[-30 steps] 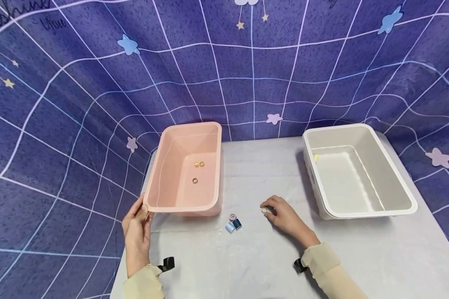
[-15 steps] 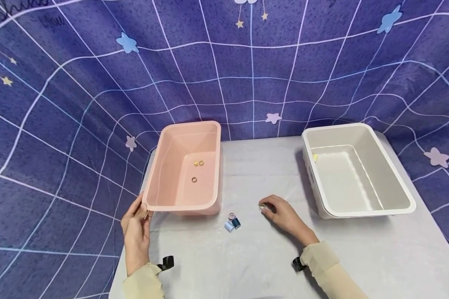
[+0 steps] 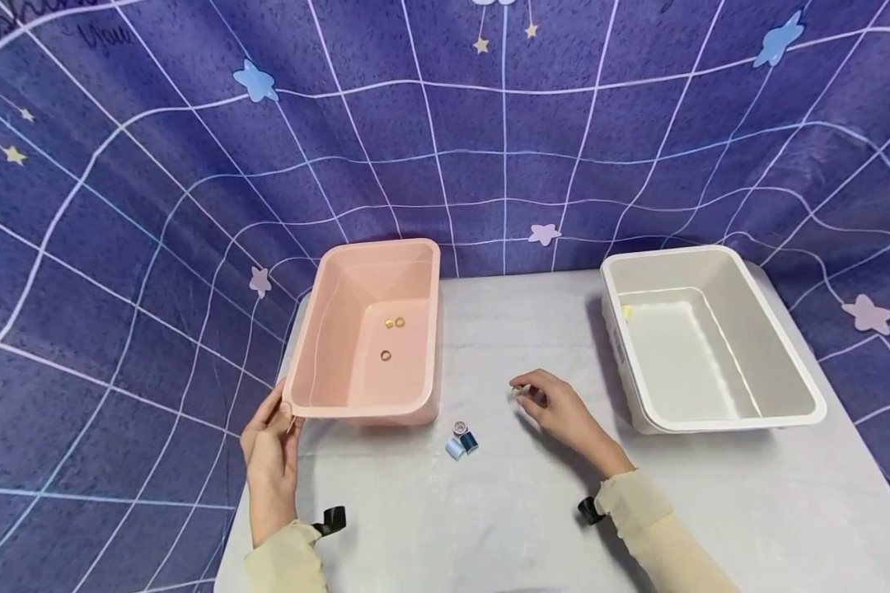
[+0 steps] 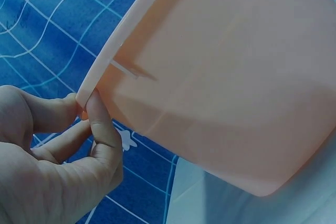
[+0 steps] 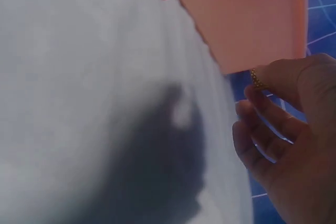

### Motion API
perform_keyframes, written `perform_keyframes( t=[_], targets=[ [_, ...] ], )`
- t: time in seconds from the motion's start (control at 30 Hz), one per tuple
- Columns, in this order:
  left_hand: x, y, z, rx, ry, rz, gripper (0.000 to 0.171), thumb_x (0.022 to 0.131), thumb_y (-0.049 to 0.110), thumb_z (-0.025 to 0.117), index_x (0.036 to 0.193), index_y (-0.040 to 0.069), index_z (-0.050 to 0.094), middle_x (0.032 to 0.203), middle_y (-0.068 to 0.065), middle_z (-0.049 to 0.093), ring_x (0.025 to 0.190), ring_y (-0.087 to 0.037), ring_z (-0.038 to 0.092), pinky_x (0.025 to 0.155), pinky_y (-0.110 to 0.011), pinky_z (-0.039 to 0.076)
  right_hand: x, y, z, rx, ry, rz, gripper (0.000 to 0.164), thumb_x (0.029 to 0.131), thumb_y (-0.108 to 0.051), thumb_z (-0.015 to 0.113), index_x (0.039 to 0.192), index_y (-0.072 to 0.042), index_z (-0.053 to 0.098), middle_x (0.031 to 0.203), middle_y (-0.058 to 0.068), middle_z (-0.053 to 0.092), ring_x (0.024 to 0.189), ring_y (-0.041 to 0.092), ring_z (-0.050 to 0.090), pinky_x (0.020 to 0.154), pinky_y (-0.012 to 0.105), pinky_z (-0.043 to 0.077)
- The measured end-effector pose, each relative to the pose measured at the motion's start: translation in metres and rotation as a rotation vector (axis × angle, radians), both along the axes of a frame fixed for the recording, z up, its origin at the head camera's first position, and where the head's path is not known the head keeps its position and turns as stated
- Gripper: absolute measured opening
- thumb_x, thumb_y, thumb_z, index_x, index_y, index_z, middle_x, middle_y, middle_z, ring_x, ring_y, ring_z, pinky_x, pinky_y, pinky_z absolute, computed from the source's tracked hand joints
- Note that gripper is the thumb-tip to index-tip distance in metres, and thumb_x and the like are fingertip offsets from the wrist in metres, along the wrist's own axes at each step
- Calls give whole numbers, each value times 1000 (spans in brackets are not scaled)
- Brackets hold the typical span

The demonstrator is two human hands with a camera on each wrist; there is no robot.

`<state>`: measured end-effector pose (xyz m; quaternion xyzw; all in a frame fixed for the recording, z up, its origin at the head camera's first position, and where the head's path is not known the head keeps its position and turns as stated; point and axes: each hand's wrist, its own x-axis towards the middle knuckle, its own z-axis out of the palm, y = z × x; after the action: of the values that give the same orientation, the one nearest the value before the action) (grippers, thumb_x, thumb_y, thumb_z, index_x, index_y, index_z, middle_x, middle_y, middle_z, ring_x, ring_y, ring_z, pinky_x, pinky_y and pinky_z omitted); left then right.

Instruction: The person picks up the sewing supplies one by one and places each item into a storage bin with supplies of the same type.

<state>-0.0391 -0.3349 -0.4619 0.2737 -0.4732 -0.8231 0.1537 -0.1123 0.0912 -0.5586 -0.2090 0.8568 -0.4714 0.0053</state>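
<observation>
My left hand (image 3: 270, 449) pinches the near left corner of the pink bin's rim (image 4: 107, 51) between thumb and fingers. Lying on that bin's floor are two gold rings (image 3: 400, 322) side by side and a darker ring (image 3: 386, 356) closer to me. Between the bins, my right hand (image 3: 559, 412) is raised over the table, its thumb and index finger pinching a beaded gold ring (image 5: 256, 78). Its other fingers are loosely bent. Just left of it, a dark teal thread spool (image 3: 470, 442), a light blue spool (image 3: 456, 449) and a pinkish spool (image 3: 460, 427) lie clustered.
A white bin (image 3: 719, 424) stands at the right, with a small yellow object (image 3: 626, 312) by its left inner wall. The pale table (image 3: 504, 511) is bordered behind and at the left by a purple-blue grid-patterned curtain (image 3: 460, 123).
My right hand has moved slightly away from me and up, with the ring turned between its fingertips. My left hand stays at the pink bin's corner.
</observation>
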Motion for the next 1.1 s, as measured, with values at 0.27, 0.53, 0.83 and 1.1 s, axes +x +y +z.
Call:
perform_keyframes(
  t=[0.27,0.53,0.83,1.1],
  targets=[
    [4,-2,0,36,63,7,45,102,-12,51,145,-1,59,114,-5,74,98,-10,71,80,-20,62,-14,-12,26,-88,82,16,32,94,-5,75,125,-5,71,112,6,73,88,15,66,75,29,59],
    [2,-2,-1,42,56,16,46,102,-12,50,146,-1,57,116,-5,74,104,-11,71,82,-20,62,-29,-24,55,-138,127,46,26,95,-5,75,121,-9,72,109,6,73,89,19,67,74,42,61],
    [1,-1,-1,45,73,10,46,102,-12,50,145,-2,58,116,-7,73,102,-11,71,82,-21,62,-43,-36,83,-127,142,59,26,96,-6,74,122,-7,72,114,7,73,92,19,67,75,39,61],
    [-1,1,-3,39,84,11,45,101,-13,50,145,-4,58,118,-9,73,104,-13,71,82,-21,62,-56,-51,107,-122,149,89,24,98,-10,73,122,-13,72,114,3,73,93,16,65,77,39,60]
  ],
)
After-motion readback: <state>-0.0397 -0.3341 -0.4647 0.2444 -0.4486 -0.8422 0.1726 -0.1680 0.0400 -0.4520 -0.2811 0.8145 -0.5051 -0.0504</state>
